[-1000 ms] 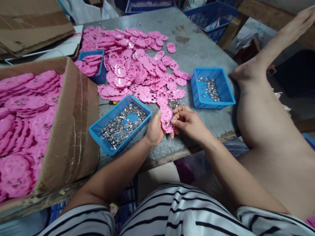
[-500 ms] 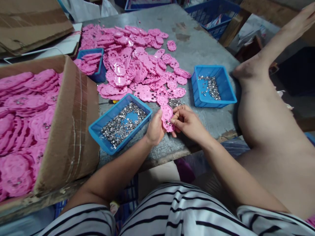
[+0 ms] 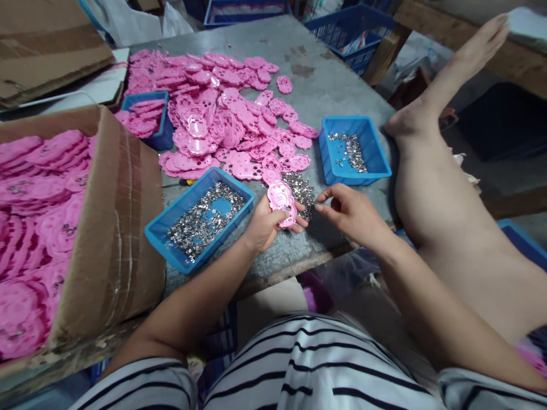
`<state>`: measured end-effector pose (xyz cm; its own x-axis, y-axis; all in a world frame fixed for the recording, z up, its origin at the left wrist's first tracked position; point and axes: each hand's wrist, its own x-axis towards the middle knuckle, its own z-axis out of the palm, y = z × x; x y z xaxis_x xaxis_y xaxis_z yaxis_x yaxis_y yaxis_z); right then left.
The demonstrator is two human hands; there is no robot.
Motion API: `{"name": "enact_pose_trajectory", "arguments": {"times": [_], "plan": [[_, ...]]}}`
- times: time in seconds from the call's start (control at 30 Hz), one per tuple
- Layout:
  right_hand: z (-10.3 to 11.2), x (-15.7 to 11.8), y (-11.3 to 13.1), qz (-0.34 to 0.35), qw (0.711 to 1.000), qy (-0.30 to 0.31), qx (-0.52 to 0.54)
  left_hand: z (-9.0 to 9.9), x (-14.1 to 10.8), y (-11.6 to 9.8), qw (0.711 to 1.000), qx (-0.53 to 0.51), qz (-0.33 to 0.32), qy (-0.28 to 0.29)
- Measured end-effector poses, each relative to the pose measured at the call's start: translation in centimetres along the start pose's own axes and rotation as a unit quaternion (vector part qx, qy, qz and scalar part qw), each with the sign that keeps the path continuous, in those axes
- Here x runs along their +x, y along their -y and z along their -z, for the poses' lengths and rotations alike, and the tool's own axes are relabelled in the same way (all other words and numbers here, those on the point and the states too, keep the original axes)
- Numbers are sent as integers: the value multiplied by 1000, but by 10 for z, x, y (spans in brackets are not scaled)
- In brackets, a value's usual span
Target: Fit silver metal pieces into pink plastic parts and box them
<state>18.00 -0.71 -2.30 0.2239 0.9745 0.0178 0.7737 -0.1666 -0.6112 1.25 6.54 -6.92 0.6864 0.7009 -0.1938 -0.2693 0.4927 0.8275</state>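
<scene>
My left hand grips a pink plastic cover, its thumb across the lower end and its fingers beneath. Off to the right, my right hand is apart from the cover, with thumb and index fingertip in a near pinch. Whatever may be between those fingertips is too small to make out. A loose pile of small metal pieces lies on the table just behind and between the hands. More such pieces fill the blue tray on the left and partly cover the floor of the blue tray on the right.
A large heap of pink covers spreads over the grey table. At the left, a cardboard box holds stacked pink covers. Behind it stands a small blue bin. Another person's bare limb rests along the right table edge.
My right hand has drawn away to the right from the pink cover. My left thumb has moved over the cover's lower end. The whole view has shifted slightly.
</scene>
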Motion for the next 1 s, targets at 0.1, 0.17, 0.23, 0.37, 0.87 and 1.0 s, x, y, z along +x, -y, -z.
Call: {"name": "enact_pose_trajectory", "arguments": {"times": [0.1,0.17,0.23,0.37,0.87,1.0], "plan": [[12,-19,-12,-35,990,76,-112,-2,-1,0,1000,22,-4,1],[16,-29,-18,-64,978,114,-164,-2,-2,0,1000,29,-9,5],[17,-35,-20,-86,962,147,-213,-1,-2,-1,999,36,-16,5],[14,-34,-19,-90,941,185,-270,1,-2,-2,998,49,-26,6],[1,-18,-24,-63,994,85,19,-17,-52,-30,998,-44,-32,-24],[7,-21,-18,-68,993,95,34,-12,-95,-74,989,39,-43,-137]]}}
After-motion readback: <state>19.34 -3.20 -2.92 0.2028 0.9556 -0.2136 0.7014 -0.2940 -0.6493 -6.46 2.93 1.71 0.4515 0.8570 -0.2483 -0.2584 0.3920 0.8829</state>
